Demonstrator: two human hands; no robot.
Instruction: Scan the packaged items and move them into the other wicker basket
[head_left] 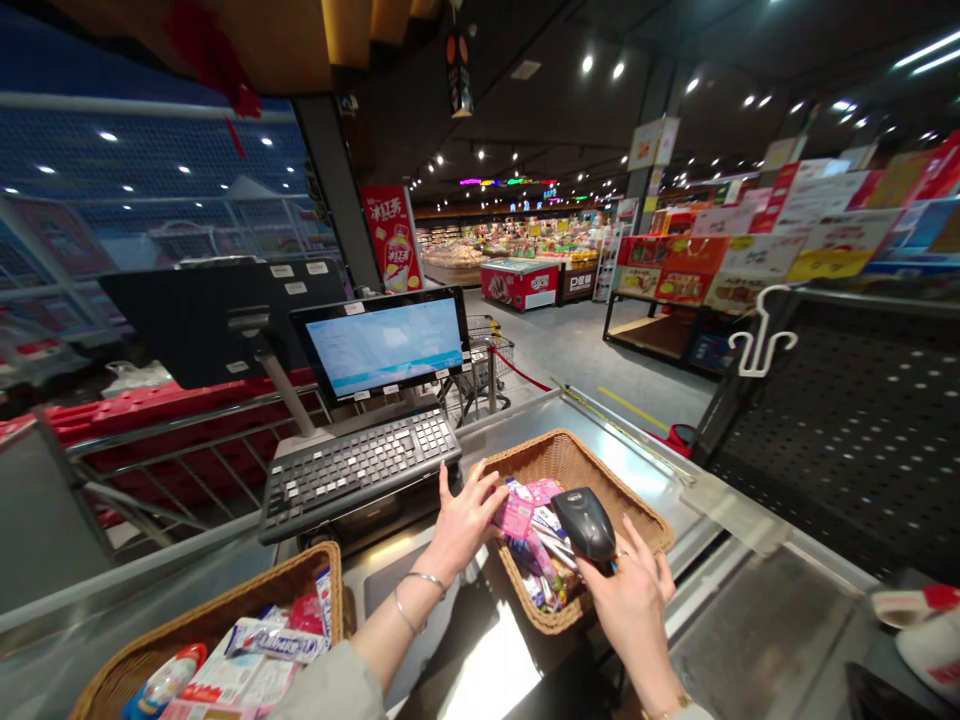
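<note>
My left hand [466,520] is at the left rim of a wicker basket [630,485], its fingertips on a small pink packet [517,515]. Its thumb side is partly hidden, but the packet appears pinched there. In my right hand [634,590] is a black barcode scanner [585,522], its head over the basket and tilted toward the packets. My fingers wrap its handle, which is mostly out of sight. Under the scanner lies a heap of small snack packets [544,560], pink, purple and white.
A second wicker basket [336,590] at lower left holds snack packets and a blue-and-red toy-like item [165,685]. Behind my left hand stand a black keyboard [360,465] and a lit monitor [386,345]. A white hook [763,335] hangs on the perforated panel at right.
</note>
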